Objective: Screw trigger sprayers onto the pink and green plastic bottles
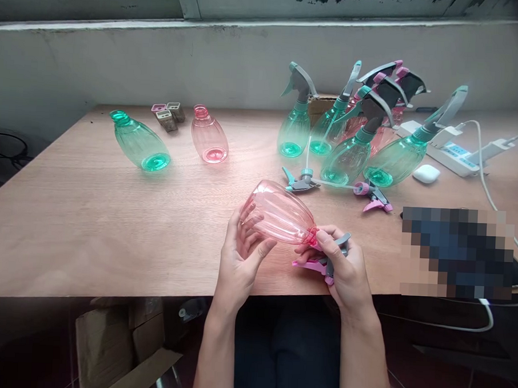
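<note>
A see-through pink bottle lies tilted in the air above the table's front part, its neck pointing right and down. My left hand is closed round its wide end, fingers behind and thumb below. At the neck, my right hand grips a grey and pink trigger spray head, with the thumb on the neck. Whether the spray head is joined to the bottle cannot be made out, as fingers cover it. Just beyond lie a loose green and grey spray head and a loose pink and grey one.
An open green bottle and an open pink bottle stand at the back left, near small boxy items. Several bottles with spray heads crowd the back right. Further right are a power strip, white case and cables.
</note>
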A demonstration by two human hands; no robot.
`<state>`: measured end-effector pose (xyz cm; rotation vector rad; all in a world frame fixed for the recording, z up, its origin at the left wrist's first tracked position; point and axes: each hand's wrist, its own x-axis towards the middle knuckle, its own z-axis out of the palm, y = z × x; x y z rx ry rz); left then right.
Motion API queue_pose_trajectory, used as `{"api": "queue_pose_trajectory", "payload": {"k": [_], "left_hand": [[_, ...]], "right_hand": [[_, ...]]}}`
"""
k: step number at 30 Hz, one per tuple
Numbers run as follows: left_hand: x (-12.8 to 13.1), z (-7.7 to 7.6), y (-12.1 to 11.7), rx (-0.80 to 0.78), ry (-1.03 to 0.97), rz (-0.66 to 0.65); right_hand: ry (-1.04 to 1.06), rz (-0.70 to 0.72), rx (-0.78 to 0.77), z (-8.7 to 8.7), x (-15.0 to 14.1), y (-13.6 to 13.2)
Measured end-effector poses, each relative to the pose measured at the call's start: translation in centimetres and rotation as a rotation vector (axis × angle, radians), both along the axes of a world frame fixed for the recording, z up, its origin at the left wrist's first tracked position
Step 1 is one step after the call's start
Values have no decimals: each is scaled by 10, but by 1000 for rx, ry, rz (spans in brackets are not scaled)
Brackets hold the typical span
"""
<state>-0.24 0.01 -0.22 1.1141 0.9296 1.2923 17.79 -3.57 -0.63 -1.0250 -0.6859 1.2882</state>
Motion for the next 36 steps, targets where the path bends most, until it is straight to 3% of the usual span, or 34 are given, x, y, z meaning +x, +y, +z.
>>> {"api": "queue_pose_trajectory", "payload": {"k": [5,16,22,29,36], "left_hand": [[1,3,-2,-16,21,-44],[1,0,0,-26,-17,76],[0,-1,2,-34,-54,66],[7,-2,-1,105,24,141],[5,-1,-3,61,-21,72]], "right_hand": [[1,26,8,0,0,1],[-24,82,30,-1,0,1],[-8,67,24,0,-1,1],[-26,29,-3,0,0,2],[-30,21,-9,-1,0,2]]}}
